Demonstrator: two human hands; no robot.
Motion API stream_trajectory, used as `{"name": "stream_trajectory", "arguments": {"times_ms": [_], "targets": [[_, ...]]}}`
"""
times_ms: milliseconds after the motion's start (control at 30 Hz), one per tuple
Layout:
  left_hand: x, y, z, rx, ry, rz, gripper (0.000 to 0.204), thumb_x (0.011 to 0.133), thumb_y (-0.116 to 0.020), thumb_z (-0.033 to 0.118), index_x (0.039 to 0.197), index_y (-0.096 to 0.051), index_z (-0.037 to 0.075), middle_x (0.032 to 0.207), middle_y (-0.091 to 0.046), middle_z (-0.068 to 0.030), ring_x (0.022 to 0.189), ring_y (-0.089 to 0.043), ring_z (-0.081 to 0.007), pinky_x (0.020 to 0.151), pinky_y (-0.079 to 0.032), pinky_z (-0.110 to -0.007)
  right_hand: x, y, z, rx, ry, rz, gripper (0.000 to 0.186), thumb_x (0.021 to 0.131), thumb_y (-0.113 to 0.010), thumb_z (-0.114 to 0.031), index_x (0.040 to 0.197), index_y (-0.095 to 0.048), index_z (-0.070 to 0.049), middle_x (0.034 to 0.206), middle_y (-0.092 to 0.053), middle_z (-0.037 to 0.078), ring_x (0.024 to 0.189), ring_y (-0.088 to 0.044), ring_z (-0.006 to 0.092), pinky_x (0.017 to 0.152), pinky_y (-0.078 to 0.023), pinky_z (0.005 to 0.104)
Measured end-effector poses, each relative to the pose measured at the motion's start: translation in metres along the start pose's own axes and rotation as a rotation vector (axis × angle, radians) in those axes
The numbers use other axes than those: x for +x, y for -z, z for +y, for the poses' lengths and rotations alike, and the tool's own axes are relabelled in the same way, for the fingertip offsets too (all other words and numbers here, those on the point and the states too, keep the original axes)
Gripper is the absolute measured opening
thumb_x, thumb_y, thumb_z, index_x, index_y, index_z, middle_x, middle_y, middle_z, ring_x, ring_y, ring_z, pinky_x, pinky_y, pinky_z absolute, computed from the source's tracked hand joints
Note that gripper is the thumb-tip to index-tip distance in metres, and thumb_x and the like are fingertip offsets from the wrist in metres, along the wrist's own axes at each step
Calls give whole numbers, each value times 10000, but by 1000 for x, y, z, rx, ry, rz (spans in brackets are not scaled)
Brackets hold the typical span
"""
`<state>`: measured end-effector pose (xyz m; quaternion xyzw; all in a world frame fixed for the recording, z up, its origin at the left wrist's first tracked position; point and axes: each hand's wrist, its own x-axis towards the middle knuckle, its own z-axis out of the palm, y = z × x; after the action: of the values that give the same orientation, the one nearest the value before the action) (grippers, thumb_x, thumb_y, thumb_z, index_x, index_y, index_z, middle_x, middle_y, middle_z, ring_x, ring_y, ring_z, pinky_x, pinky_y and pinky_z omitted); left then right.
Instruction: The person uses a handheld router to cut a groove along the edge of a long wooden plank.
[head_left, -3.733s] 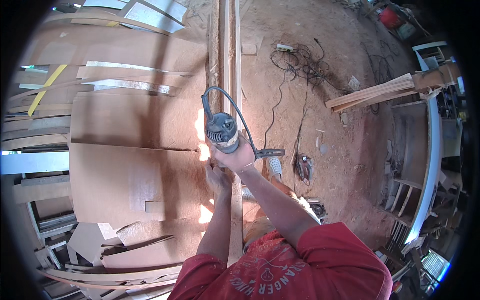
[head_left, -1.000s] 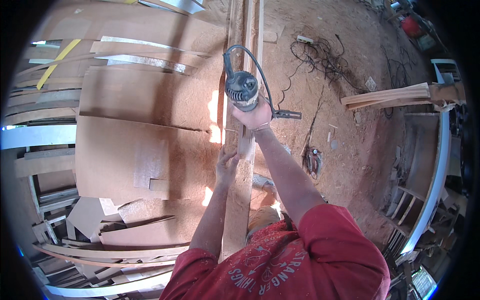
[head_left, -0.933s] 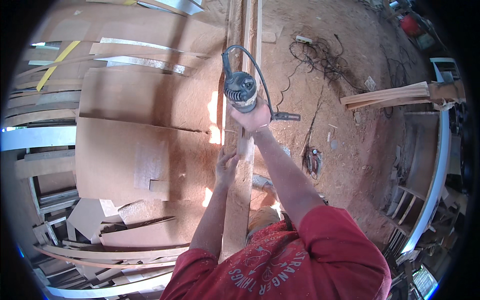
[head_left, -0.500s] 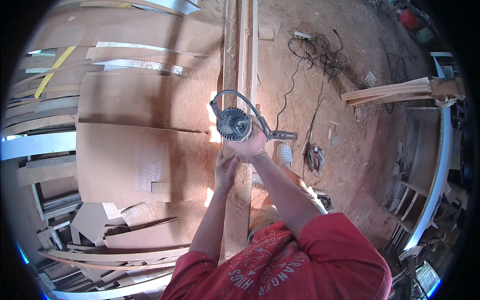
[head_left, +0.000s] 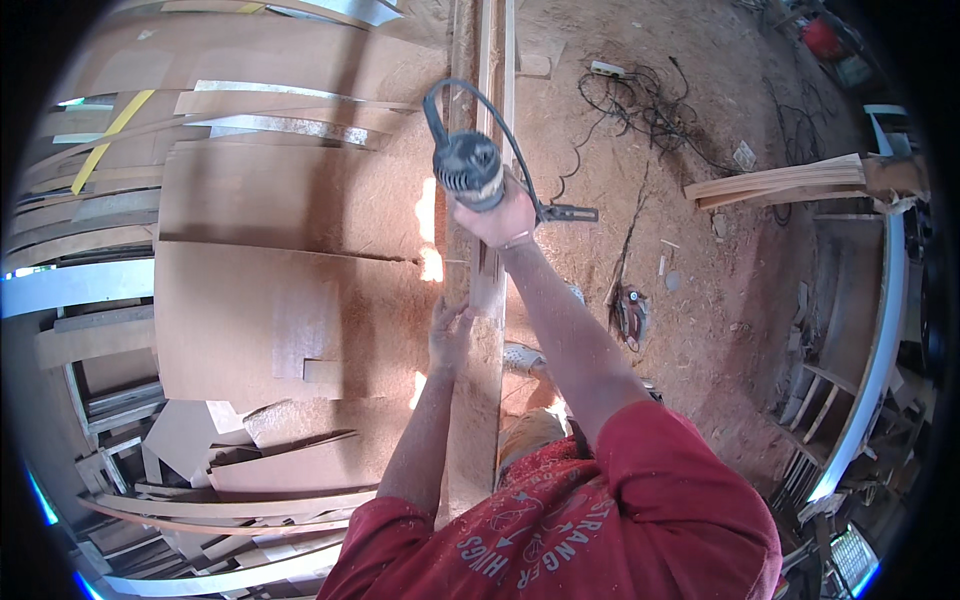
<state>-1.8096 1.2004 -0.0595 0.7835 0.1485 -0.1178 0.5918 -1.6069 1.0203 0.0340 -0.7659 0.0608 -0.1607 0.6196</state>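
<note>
My right hand (head_left: 497, 215) grips a grey and black corded power tool (head_left: 467, 171), which stands on a long narrow wooden plank (head_left: 476, 400) running away from me. The tool's black cable (head_left: 455, 92) loops up over it. My left hand (head_left: 450, 327) presses on the plank's left edge, a little nearer to me than the tool. Both arms reach out from red sleeves at the bottom of the view.
Large brown boards (head_left: 270, 300) lie flat to the left, with offcuts and strips piled at the lower left. A tangle of black cables (head_left: 650, 105) lies on the sawdust-covered floor at upper right. Stacked planks (head_left: 780, 180) and a bench frame stand at right.
The power tool slid away from me along the plank, came back toward me, and is now further out again. My left hand has stayed on the plank.
</note>
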Motion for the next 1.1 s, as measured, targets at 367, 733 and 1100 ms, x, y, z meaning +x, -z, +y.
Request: {"name": "stream_trajectory", "arguments": {"times_ms": [367, 733, 1100], "targets": [[8, 2, -27, -115, -3, -38, 373, 1093, -787, 279, 1346, -811, 5, 1686, -459, -220, 1602, -440, -293, 1292, -380, -414, -83, -2, -10, -77, -178, 14, 720, 654, -1003, -465, 1239, -799, -99, 1058, -849, 127, 981, -842, 303, 873, -672, 442], [-1, -6, 12, 37, 19, 6, 379, 1109, -767, 261, 1353, -800, -26, 1696, -510, -211, 1592, -482, -312, 1257, -423, -419, -24, 4, 42, -207, 175, 52, 722, 610, -1047, -411, 1204, -797, -84, 1145, -837, 88, 974, -822, 228, 896, -665, 373], [-1, 1, 2, -3, -59, 16, 376, 1080, -773, 300, 1344, -830, 39, 1655, -576, -258, 1632, -431, -384, 1322, -360, -505, 78, -12, 30, 57, 292, 100, 649, 711, -987, -358, 1250, -793, -53, 1131, -847, 125, 1015, -843, 252, 909, -683, 402]]}}
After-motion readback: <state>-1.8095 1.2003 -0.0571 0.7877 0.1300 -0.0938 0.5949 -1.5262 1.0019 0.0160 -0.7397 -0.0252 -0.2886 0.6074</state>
